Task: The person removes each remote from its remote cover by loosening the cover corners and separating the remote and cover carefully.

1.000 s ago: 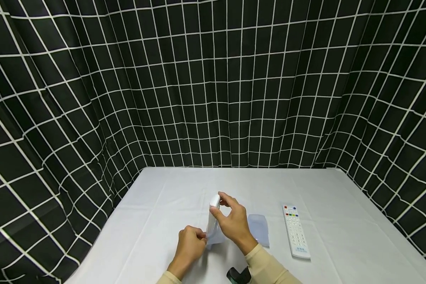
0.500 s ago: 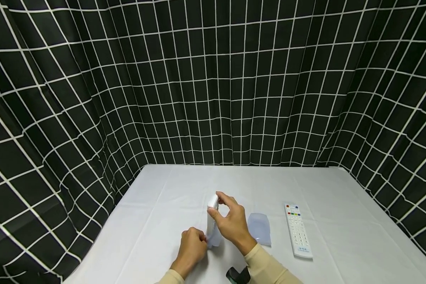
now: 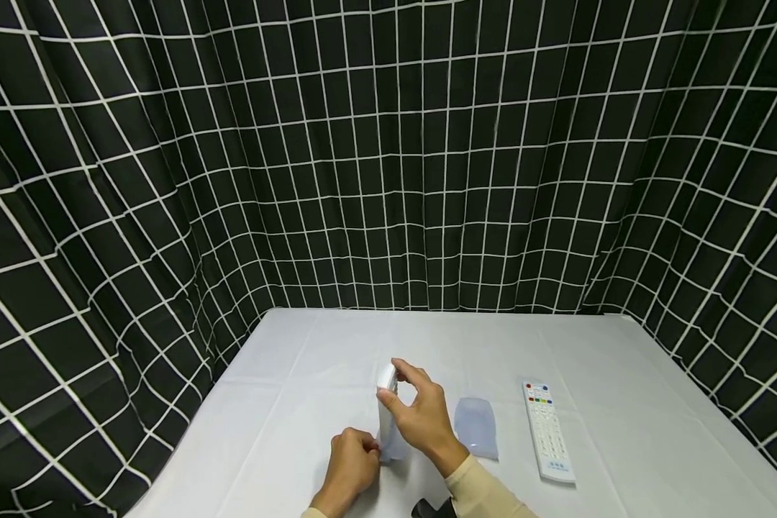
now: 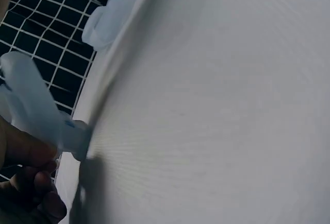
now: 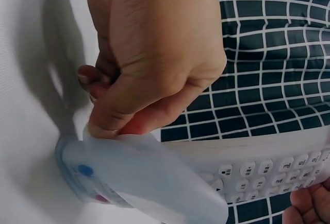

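Note:
My right hand (image 3: 393,385) grips the upper end of a white remote (image 3: 385,403) that stands almost upright on the table (image 3: 285,403). A translucent bluish cover (image 3: 393,443) sheathes its lower part. My left hand (image 3: 369,449) pinches the edge of that cover near the table. In the right wrist view the right hand (image 5: 103,126) holds the remote (image 5: 258,175) where the cover (image 5: 139,183) wraps the end with coloured buttons. In the left wrist view the left hand's fingers (image 4: 31,183) hold the cover (image 4: 36,110).
A second translucent cover (image 3: 475,427) lies flat to the right of my hands, and a second white remote (image 3: 547,432) lies beyond it. A black curtain with a white grid (image 3: 388,158) hangs behind and beside the white-clothed table.
Both hands keep the same hold on the remote and its cover. They have shifted only slightly, and the remote still stands upright.

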`<state>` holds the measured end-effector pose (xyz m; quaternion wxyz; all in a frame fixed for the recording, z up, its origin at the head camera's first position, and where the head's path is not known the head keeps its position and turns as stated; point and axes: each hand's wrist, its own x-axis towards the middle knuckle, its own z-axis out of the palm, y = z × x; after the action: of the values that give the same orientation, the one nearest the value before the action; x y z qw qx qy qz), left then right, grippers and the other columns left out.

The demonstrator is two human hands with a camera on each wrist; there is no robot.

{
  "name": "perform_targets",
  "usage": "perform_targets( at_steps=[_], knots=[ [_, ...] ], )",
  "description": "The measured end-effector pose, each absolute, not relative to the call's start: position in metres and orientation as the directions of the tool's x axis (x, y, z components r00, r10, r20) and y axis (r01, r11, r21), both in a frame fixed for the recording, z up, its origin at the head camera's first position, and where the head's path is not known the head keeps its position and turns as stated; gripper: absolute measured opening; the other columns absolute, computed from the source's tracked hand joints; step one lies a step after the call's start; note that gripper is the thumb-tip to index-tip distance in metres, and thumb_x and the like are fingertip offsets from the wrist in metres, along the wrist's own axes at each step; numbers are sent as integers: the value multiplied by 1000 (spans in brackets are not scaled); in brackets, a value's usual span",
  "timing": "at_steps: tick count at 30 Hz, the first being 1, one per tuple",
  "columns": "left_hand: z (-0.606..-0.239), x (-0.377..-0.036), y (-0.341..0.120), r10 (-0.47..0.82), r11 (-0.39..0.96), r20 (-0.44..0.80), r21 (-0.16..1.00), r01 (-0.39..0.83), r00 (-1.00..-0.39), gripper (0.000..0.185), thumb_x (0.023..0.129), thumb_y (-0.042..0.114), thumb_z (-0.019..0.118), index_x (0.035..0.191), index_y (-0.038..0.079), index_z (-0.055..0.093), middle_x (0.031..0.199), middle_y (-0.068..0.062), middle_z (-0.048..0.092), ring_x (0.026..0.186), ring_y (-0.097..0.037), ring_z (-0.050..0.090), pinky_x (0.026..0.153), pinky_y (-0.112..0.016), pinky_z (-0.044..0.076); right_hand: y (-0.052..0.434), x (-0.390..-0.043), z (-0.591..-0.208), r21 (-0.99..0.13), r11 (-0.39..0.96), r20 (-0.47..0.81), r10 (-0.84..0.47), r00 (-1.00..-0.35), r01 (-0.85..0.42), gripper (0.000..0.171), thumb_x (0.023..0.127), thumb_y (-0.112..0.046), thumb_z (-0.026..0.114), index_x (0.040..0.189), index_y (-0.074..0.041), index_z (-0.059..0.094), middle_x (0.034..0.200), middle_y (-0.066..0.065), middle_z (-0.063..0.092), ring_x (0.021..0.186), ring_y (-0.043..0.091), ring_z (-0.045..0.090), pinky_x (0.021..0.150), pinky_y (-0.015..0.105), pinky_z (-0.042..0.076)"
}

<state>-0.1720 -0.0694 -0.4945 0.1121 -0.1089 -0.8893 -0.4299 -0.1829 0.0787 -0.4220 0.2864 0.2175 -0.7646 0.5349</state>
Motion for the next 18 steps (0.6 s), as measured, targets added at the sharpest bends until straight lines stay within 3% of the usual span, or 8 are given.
perform_targets(
  at_steps=[14,18],
  knots=[
    [-486,-170,-68,70,507,265,821,263,-962,9,78,-8,69,79,0,72,68,2,65,60,-10,59,54,-23,50,85,-186,-425,-657,300,709,-65,-702,-691,48,88,-6,69,131,7,52,112,6,65,106,24,58,91,44,46],
    [-484,-170,-65,56,508,287,816,275,-956,21,78,-8,69,98,-2,72,71,3,65,62,-9,59,57,-23,50,87,-186,-426,-618,291,750,-58,-659,-730,45,89,-3,67,131,7,53,112,9,65,105,27,59,90,44,47]
  ],
)
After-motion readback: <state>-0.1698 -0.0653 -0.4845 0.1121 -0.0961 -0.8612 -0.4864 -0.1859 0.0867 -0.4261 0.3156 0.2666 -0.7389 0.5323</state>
